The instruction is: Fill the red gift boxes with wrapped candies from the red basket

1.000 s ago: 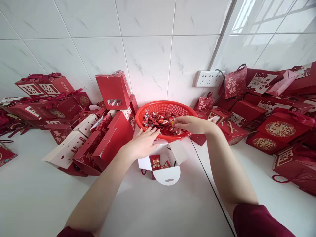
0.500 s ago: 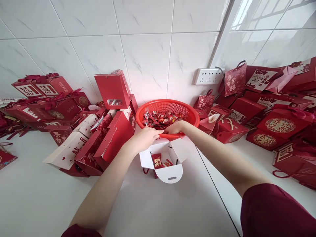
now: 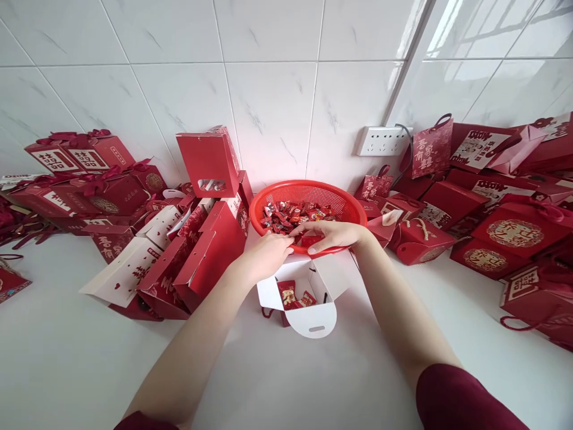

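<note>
Red sweets (image 3: 283, 216) are lying in the basket (image 3: 308, 192) while I'm raising my right hand (image 3: 330, 234), cupped over a packet (image 3: 310, 240), beside my left hand (image 3: 269, 254), both grips unclear, open box (image 3: 314, 321) gaining nothing yet.

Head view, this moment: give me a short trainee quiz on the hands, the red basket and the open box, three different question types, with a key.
1. Multiple choice: where does the open box stand relative to the red basket?
a) behind it, against the wall
b) in front of it, on the person's side
c) inside it
2. True or false: there is nothing inside the open box.
3. Fill in, near or far: the left hand and the right hand are both at the basket's ____ edge.

Key:
1. b
2. False; red wrapped packets lie inside it.
3. near
</note>
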The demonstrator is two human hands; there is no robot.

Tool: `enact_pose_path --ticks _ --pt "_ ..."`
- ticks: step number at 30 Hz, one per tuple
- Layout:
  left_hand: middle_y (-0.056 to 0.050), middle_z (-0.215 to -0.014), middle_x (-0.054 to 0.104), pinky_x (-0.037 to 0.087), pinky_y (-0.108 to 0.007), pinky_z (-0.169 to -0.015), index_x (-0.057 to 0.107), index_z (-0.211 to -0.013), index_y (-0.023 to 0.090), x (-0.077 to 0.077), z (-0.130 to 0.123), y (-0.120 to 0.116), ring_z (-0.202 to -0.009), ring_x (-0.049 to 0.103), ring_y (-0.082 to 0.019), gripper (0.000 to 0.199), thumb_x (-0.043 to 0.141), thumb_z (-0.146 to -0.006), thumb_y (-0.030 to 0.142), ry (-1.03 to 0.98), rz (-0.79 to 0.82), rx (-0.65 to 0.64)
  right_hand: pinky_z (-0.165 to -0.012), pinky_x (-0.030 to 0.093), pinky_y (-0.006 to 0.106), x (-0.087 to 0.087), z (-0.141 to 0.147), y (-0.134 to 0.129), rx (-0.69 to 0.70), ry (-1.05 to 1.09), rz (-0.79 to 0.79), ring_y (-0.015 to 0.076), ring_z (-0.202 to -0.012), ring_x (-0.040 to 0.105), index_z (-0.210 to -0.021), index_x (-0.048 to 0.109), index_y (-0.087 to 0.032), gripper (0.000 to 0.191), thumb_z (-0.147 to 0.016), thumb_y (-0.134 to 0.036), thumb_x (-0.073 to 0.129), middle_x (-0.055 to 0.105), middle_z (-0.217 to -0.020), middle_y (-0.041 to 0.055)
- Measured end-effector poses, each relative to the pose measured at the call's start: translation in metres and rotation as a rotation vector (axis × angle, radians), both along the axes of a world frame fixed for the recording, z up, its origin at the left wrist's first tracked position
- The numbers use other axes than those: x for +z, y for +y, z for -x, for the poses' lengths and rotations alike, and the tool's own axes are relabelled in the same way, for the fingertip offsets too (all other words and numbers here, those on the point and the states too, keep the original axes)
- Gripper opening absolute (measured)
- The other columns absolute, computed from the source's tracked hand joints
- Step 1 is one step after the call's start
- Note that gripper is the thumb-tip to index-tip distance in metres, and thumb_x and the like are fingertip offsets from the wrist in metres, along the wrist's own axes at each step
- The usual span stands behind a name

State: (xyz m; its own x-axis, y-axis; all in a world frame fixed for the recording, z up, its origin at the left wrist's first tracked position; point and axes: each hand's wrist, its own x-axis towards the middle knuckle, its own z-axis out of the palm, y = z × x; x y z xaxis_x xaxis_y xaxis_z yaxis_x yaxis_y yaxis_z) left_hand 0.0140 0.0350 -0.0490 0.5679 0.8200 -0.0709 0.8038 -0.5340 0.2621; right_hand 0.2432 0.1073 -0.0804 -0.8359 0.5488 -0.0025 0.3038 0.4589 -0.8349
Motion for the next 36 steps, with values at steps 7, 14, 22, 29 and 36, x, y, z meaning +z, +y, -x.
enact_pose_path --ticks 7,14,22,29,36 --pt "-0.011 -0.138 0.059 0.037 -0.041 -0.107 0.059 -0.133 0.017 -0.004 0.0 0.003 -0.13 0.051 -0.028 0.043 0.031 -0.103 0.029 -0.019 0.006 -0.001 -0.102 0.046 0.039 -0.005 -0.004 -0.003 -0.034 0.202 0.112 0.021 -0.113 0.061 -0.13 0.06 -0.02 0.044 -0.088 -0.032 0.067 0.065 -0.124 0.008" --pt "-0.009 -0.138 0.06 0.046 -0.038 -0.094 0.052 -0.141 0.024 -0.003 0.006 0.006 -0.124 0.057 -0.031 0.049 0.036 -0.1 0.044 -0.058 0.025 0.079 -0.075 0.061 0.025 -0.005 -0.003 -0.006 -0.244 0.476 0.309 0.0138 -0.086 0.068 -0.108 0.069 -0.019 0.033 -0.081 -0.035 0.077 0.07 -0.109 0.0059" --pt "-0.008 -0.135 0.063 0.046 -0.039 -0.095 0.059 -0.135 0.026 -0.005 0.002 0.005 -0.122 0.058 -0.03 0.045 0.038 -0.099 0.043 -0.055 -0.028 0.069 -0.075 0.061 0.03 0.027 -0.014 -0.032 -0.281 0.502 0.197 0.0192 -0.096 0.067 -0.107 0.065 -0.02 0.025 -0.09 -0.037 0.066 0.067 -0.118 0.0087" --pt "-0.006 -0.11 0.071 0.048 -0.034 -0.084 0.067 -0.115 0.025 -0.005 0.004 0.005 -0.101 0.065 -0.026 0.033 0.043 -0.097 0.039 -0.134 0.019 0.075 -0.109 0.039 0.045 0.017 0.013 -0.015 -0.741 -0.243 -0.391 0.028 -0.129 0.049 -0.134 0.051 -0.014 0.04 -0.095 -0.018 0.043 0.054 -0.14 0.0152" --pt "-0.006 -0.113 0.056 0.047 -0.031 -0.072 0.066 -0.109 0.025 -0.001 0.002 0.003 -0.086 0.062 -0.02 0.025 0.048 -0.095 0.036 -0.152 0.015 0.143 -0.079 0.054 0.031 0.015 0.077 0.037 -0.228 -0.62 -0.198 0.0208 -0.086 0.068 -0.089 0.073 -0.017 0.013 -0.079 -0.01 0.069 0.073 -0.095 0.0045"
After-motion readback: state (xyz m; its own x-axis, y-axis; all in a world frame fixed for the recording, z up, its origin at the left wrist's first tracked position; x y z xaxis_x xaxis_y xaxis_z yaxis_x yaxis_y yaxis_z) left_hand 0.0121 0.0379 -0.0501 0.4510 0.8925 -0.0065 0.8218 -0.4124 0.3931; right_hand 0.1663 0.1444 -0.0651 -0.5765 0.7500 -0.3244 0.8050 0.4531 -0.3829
